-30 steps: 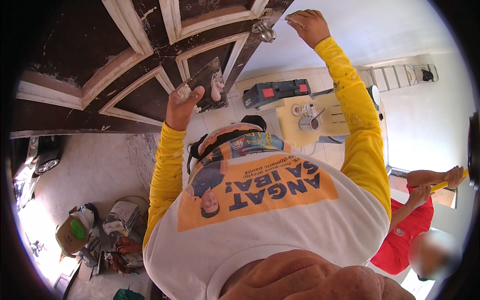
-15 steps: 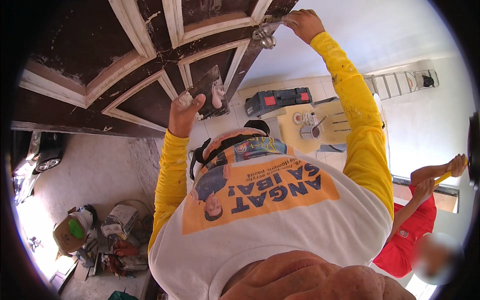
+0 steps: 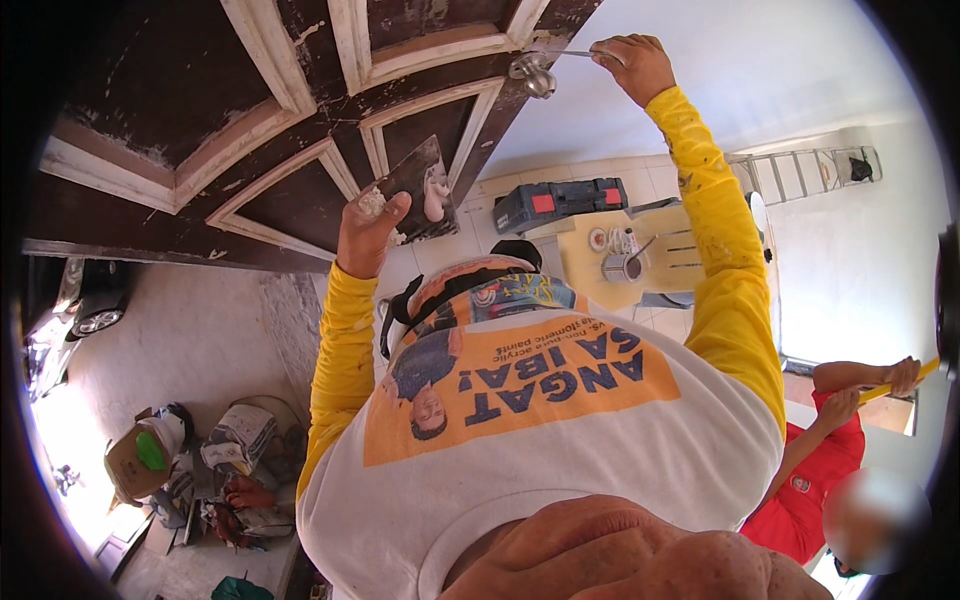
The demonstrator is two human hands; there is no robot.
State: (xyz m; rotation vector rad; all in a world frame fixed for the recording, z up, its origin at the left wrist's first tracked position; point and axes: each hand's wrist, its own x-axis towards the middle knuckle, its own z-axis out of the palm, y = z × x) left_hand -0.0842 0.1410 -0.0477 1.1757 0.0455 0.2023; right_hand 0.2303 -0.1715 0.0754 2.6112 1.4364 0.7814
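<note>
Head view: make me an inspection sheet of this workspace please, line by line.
Surface: dark door, mouldings patchy white.
Working things: board bearing pale paste; thin blade, far end near the knob.
Clutter: box and sack at lower left; can on the yellow table.
Hands: left hand holds the board; right hand holds the blade.
Cables: nothing seen for certain.
Surroundings: toolbox, ladder, dark car, co-worker in red gripping a yellow pole.

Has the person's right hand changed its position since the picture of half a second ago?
Yes. Judged against the round door knob, the right hand has shifted to the right, farther from it.
</note>
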